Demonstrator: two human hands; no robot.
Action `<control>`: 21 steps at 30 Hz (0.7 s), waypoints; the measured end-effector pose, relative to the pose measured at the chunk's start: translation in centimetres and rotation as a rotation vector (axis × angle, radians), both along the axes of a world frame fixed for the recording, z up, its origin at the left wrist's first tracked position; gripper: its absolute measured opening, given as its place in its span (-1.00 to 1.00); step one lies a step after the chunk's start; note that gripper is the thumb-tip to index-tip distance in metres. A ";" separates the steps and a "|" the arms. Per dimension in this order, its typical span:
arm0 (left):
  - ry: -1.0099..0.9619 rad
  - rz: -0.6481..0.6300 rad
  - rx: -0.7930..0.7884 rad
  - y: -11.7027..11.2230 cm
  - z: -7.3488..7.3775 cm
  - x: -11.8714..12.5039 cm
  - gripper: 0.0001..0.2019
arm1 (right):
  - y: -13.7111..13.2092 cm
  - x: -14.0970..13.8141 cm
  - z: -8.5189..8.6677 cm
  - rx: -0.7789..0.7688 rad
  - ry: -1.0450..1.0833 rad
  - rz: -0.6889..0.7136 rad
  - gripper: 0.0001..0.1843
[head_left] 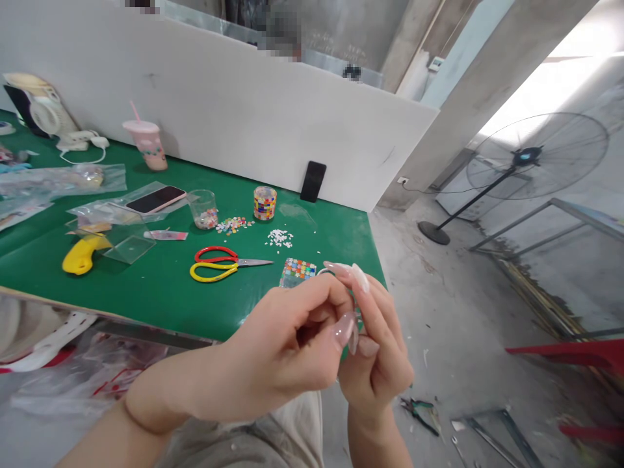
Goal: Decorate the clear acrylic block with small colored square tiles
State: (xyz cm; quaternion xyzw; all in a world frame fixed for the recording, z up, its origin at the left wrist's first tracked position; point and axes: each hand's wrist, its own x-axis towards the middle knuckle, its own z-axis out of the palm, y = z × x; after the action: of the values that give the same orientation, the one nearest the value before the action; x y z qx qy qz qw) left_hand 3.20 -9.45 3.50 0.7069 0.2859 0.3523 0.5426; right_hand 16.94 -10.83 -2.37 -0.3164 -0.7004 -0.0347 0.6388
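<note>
My left hand (297, 344) is closed, thumb and forefinger pinched together near the table's front right. Against its fingertips, my right hand (380, 338) is also closed, its fingers bent inward. Whatever lies between the fingertips is hidden or too small to name. Just behind the hands lies a clear square with colourful mosaic pieces (298, 268), partly covered by my left hand. Scissors (229, 262) with one red and one yellow handle lie to the left. Farther back are small white pieces (279, 238), a pile of coloured pieces (234, 225) and a mosaic-covered round jar (264, 204).
The green table (166, 296) ends at a right edge beside the hands. On it are a clear cup (203, 209), a phone (156, 199), a yellow tape dispenser (82, 253) and a pink tumbler (149, 144). Pliers (422, 415) lie on the floor; a fan (529, 156) stands right.
</note>
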 end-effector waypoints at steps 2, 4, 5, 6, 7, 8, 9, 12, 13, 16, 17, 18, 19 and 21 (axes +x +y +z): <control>-0.011 -0.004 0.008 0.0 0.0 0.0 -0.91 | -0.1 -0.1 0.0 -0.015 0.012 -0.006 -0.57; -0.027 0.002 0.015 0.0 -0.1 0.0 -0.90 | -0.1 -0.1 0.0 -0.024 0.020 -0.003 -0.57; -0.037 0.003 0.017 0.0 -0.1 0.0 -0.90 | -0.2 -0.2 -0.1 -0.028 0.024 0.001 -0.57; -0.044 0.004 0.015 0.0 -0.1 0.0 -0.90 | -0.2 -0.2 -0.1 -0.033 0.031 0.006 -0.57; -0.048 -0.001 0.009 -0.1 -0.2 -0.1 -0.89 | -0.2 -0.3 -0.1 -0.043 0.043 0.012 -0.57; -0.053 -0.007 -0.003 -0.1 -0.2 -0.1 -0.89 | -0.3 -0.3 -0.1 -0.054 0.062 0.019 -0.58; -0.059 -0.013 -0.017 -0.1 -0.2 -0.1 -0.89 | -0.3 -0.3 -0.1 -0.068 0.082 0.027 -0.58; -0.082 -0.021 -0.055 -0.1 -0.2 -0.1 -0.89 | -0.3 -0.1 0.1 -0.112 0.132 0.064 -0.61; -0.093 -0.028 -0.063 -0.1 -0.2 0.0 -0.89 | -0.2 0.0 0.2 -0.129 0.146 0.086 -0.62; -0.110 -0.061 -0.080 0.0 -0.1 0.0 -0.89 | 0.2 0.3 0.3 -0.178 0.209 0.197 -0.67; -0.113 -0.066 -0.092 0.0 0.0 0.0 -0.89 | 0.4 0.4 0.3 -0.194 0.240 0.242 -0.69; -0.115 -0.072 -0.105 0.1 0.2 0.0 -0.89 | 0.5 0.4 0.3 -0.209 0.272 0.282 -0.70; -0.117 -0.081 -0.115 0.1 0.3 0.0 -0.88 | 0.7 0.3 0.3 -0.224 0.304 0.315 -0.71; -0.120 -0.103 -0.129 0.2 0.4 0.0 -0.86 | 0.9 0.2 0.2 -0.257 0.346 0.357 -0.71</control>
State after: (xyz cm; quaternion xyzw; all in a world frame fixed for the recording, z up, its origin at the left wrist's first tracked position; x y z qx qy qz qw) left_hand 3.19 -9.29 3.89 0.6617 0.2384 0.3465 0.6207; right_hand 17.15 -9.93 -2.20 -0.2678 -0.6241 0.2220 0.6996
